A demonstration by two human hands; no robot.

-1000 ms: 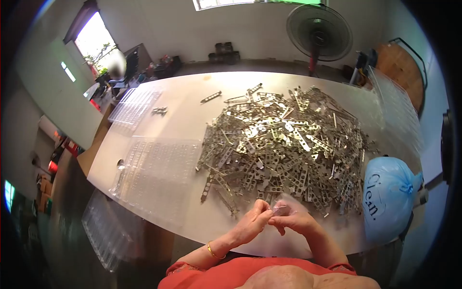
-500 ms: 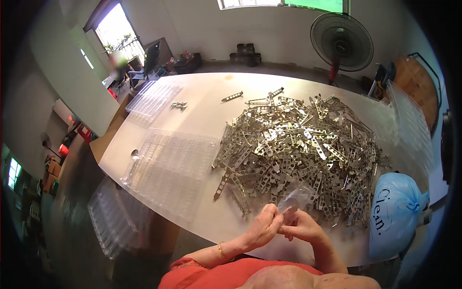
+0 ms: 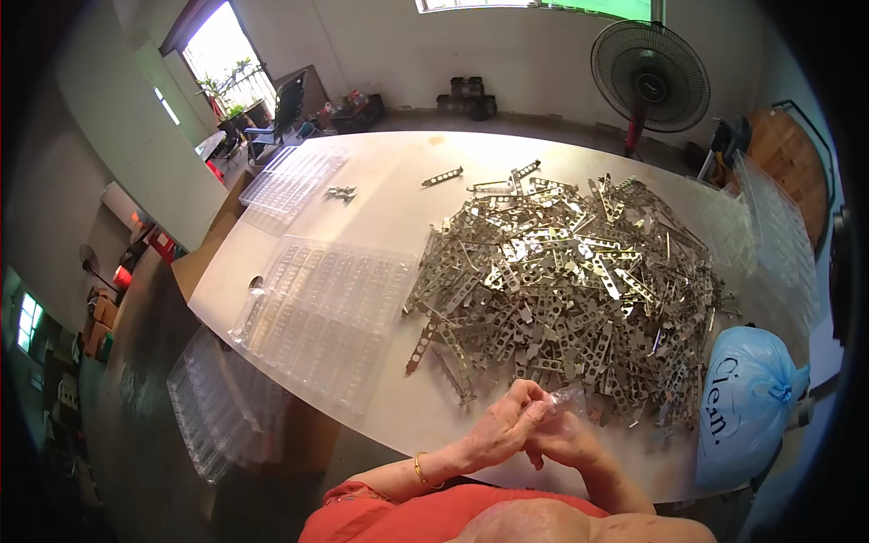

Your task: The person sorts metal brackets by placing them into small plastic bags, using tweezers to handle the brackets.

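A crumpled piece of clear plastic film (image 3: 570,395) sticks out from between my two hands at the near edge of the metal pile. My left hand (image 3: 503,425), a gold bangle at its wrist, is closed with its thumb and fingertips at the film. Pressed against it, my right hand (image 3: 563,440) curls its fingers around the film's lower part, which is mostly hidden. Just beyond both hands lies a large heap of flat, perforated metal strips (image 3: 552,281).
Clear plastic trays (image 3: 326,317) lie left on the table (image 3: 385,195), others (image 3: 285,190) farther back. Small metal pieces (image 3: 341,193) sit nearby. A tied blue bag (image 3: 747,398) stands at right. Behind the table is a fan (image 3: 650,81); more trays (image 3: 222,407) are below its left edge.
My hands have drawn closer together, and the film, earlier spread out over the pile's edge, now shows as a smaller crumpled piece. The view has shifted slightly.
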